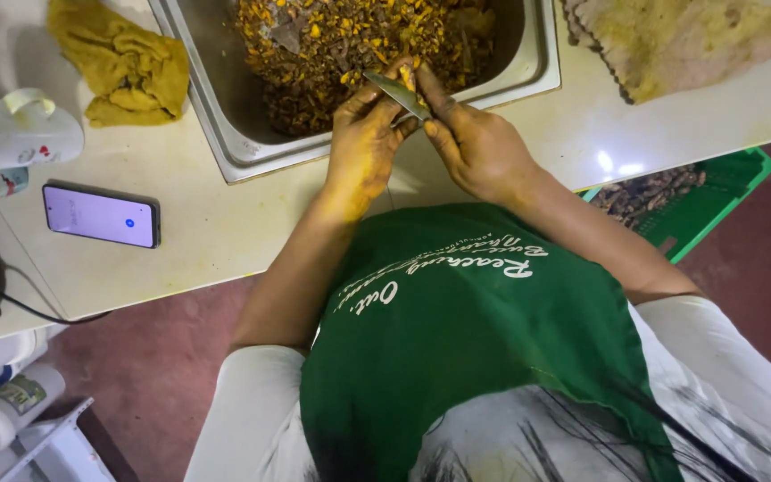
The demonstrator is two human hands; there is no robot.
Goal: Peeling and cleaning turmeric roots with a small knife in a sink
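Both hands meet at the near rim of a metal tray [225, 107] sunk into the pale surface [225, 223]. The left hand [363, 147], stained yellow, has its fingers closed around the handle end of a small knife [399, 92], the blade angled up and to the left across the tray's edge. The right hand [475, 143] is curled tight just beside it, its fingertips pinching a small yellow piece [409, 75] against the blade; how much of that piece there is I cannot tell, since the fingers cover most of it. The tray is heaped with brown and yellow chopped bits [350, 45]. A crumpled yellow cloth [122, 62] lies to the left of the tray, with a white mug [20, 134] and a lit phone [102, 215] further left. Another stained cloth [680, 40] lies to the right, and a green crate [698, 201] sits below the surface edge.
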